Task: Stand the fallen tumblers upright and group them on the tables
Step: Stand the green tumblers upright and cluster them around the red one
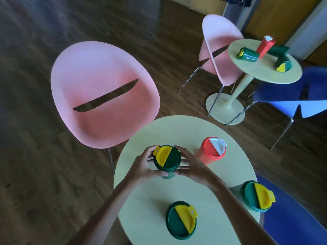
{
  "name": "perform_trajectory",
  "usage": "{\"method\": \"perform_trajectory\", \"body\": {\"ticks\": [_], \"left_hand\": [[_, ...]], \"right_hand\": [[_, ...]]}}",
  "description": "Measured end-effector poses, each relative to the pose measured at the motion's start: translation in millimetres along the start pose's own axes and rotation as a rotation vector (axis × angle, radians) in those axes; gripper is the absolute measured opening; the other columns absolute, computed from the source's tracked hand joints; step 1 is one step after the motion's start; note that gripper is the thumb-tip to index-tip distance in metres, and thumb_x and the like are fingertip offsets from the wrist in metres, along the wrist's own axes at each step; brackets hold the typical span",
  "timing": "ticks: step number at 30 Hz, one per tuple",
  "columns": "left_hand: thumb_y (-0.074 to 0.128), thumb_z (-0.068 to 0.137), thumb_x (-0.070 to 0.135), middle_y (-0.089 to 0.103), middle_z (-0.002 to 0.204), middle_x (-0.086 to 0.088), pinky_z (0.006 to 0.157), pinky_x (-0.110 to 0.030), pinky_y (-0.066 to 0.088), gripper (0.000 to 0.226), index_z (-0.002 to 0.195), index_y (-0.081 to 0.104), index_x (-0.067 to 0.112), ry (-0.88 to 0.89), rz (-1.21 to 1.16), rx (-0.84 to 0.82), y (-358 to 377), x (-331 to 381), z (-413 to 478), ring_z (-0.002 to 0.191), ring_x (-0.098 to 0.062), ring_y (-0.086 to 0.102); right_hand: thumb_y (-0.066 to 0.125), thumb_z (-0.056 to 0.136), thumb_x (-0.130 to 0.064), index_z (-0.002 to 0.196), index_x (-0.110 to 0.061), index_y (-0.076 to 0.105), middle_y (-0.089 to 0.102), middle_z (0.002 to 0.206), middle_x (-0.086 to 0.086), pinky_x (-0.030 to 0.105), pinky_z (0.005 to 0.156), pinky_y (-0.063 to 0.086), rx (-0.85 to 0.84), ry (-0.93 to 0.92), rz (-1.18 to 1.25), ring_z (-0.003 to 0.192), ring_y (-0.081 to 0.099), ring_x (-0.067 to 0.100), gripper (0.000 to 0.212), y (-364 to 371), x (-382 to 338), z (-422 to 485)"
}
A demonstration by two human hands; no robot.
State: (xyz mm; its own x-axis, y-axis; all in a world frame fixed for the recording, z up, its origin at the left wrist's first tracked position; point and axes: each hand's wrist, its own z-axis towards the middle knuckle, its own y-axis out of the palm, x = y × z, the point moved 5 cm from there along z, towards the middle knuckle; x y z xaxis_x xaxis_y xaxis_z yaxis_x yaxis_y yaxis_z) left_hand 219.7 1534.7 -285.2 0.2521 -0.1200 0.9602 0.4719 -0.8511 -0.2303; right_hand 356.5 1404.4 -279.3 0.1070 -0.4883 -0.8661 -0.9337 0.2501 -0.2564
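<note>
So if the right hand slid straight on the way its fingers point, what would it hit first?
The green tumbler it already grips: the right hand points left across it, toward the left hand on the far side.

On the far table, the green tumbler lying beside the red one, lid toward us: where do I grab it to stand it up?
Grip the green tumbler around its mid-body from above, fingers across the cylinder. It lies on its side, yellow-flap lid end pointing left, so probably pivot it onto its base, clear of the red tumbler.

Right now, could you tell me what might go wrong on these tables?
The green tumbler at the near table's right edge could be knocked off by a passing arm. On the far table, the red tumbler leans on fallen green ones and may roll when touched.
</note>
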Motion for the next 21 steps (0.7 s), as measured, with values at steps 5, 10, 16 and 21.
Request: {"method": "perform_trajectory", "body": {"ticks": [5, 10, 16, 21], "left_hand": [[0.083, 0.049, 0.042, 0.055, 0.124, 0.010, 0.091, -0.012, 0.045, 0.092, 0.130, 0.044, 0.026, 0.009, 0.043, 0.016, 7.9, -9.7, -1.7, 0.115, -0.004, 0.054], [0.080, 0.053, 0.043, 0.047, 0.129, 0.009, 0.087, -0.006, 0.043, 0.096, 0.137, 0.040, 0.021, 0.030, 0.098, 0.014, 11.9, -17.0, -1.2, 0.117, -0.007, 0.049], [0.078, 0.054, 0.050, 0.050, 0.127, 0.012, 0.086, -0.007, 0.044, 0.092, 0.135, 0.039, 0.030, -0.008, 0.130, 0.014, 15.6, -19.2, -3.4, 0.112, -0.006, 0.052], [0.072, 0.052, 0.062, 0.058, 0.120, 0.004, 0.085, -0.012, 0.042, 0.094, 0.132, 0.045, 0.021, -0.113, 0.145, 0.102, 16.2, -26.8, -18.0, 0.109, -0.010, 0.055]], "right_hand": [[0.073, 0.074, 0.006, 0.131, -0.038, 0.033, 0.048, 0.133, -0.011, 0.024, 0.098, 0.049, 0.019, 0.009, 0.068, 0.127, 0.049, 0.013, 0.083, 11.2, 13.9, 5.1], [0.071, 0.073, 0.008, 0.129, -0.037, 0.033, 0.047, 0.136, -0.004, 0.025, 0.099, 0.049, 0.051, 0.027, 0.100, 0.129, 0.048, 0.014, 0.081, 15.6, 22.9, 5.1], [0.074, 0.074, 0.000, 0.137, -0.037, 0.029, 0.045, 0.138, -0.006, 0.034, 0.104, 0.043, 0.097, 0.038, 0.027, 0.130, 0.043, 0.011, 0.086, 12.6, 27.5, -1.6], [0.062, 0.084, 0.000, 0.146, -0.031, 0.026, 0.040, 0.146, -0.003, 0.036, 0.099, 0.048, 0.162, 0.065, 0.034, 0.131, 0.043, 0.015, 0.078, 11.8, 25.0, -17.8]]}}
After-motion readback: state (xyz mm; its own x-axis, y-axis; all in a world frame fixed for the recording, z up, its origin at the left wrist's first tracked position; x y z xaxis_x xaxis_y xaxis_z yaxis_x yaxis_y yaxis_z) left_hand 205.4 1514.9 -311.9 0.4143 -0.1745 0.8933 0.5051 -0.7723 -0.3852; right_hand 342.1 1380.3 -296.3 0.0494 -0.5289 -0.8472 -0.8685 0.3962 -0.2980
